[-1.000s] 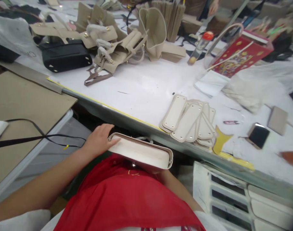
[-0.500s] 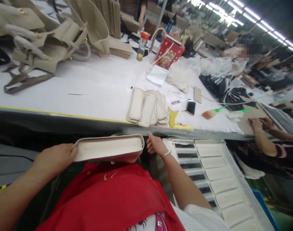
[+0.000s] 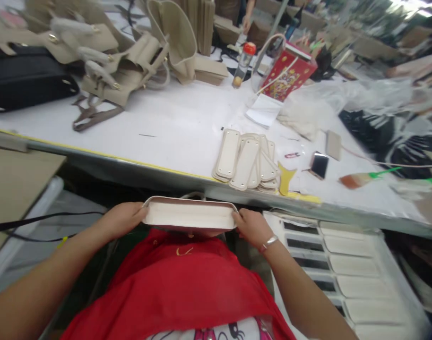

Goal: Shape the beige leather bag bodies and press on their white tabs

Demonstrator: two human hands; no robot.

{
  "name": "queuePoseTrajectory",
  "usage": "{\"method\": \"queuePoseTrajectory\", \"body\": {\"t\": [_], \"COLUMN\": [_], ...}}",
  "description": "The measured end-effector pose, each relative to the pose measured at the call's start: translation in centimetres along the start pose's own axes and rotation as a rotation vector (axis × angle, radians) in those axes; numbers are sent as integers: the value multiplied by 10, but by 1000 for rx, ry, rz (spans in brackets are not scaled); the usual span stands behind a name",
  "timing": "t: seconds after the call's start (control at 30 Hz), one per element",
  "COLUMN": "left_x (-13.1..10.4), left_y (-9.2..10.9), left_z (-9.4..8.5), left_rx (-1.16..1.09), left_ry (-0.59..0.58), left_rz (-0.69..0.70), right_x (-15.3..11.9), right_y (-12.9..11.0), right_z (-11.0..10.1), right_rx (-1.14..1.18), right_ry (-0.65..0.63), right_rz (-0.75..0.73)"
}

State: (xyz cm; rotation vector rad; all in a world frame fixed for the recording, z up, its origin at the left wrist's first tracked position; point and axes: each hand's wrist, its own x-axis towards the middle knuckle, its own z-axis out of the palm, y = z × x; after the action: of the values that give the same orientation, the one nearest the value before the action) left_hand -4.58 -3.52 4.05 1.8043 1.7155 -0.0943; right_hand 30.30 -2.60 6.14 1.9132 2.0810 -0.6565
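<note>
My left hand [image 3: 125,219] is closed on the left end of a handbag [image 3: 191,213]. At the bag's other end, my right hand [image 3: 253,227] grips the corner with its fingers bent over the edge. A long cream face with a raised rim points up towards me, and the bag is held level in front of the red apron [image 3: 187,278]. Behind it a curved strap partly shows. On the table just beyond lies a pile of cream oblong pieces [image 3: 245,160] with small metal studs at their ends.
The white table [image 3: 180,113] has its front edge just past the bag. Beige bags [image 3: 127,71] and a black bag [image 3: 28,80] stand at the left. A phone [image 3: 318,165] and a yellow piece [image 3: 286,179] lie right. A rack of cream panels [image 3: 354,264] is beside my right arm.
My right hand has come onto the bag's right end and now grips it. The bag has shifted right in view and turned level. The camera view has swung left.
</note>
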Motion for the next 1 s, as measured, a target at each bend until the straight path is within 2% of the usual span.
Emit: {"method": "queuePoseTrajectory", "body": {"t": [0.13,0.3,0.37,0.47,0.6,0.77,1.0], "left_x": [-3,-9,-10,-12,-13,-6,5], "left_y": [-8,-16,-14,-6,6,10,-3], "left_z": [0,2,0,-5,-12,-12,-7], "left_rx": [-218,-554,-485,-156,90,178,116], "left_ry": [7,-28,7,94,91,65,39], "left_rz": [43,-107,-72,43,26,31,147], "right_x": [-1,0,-1,-1,-1,-2,-5], "right_y": [1,1,2,2,-1,-4,-1], "right_z": [3,6,5,2,2,2,7], "right_rx": [-1,32,53,40,-27,-66,-67], "right_ry": [11,-6,-15,-19,-3,20,61], "right_rz": [8,-38,-60,-69,-56,-56,-46]}}
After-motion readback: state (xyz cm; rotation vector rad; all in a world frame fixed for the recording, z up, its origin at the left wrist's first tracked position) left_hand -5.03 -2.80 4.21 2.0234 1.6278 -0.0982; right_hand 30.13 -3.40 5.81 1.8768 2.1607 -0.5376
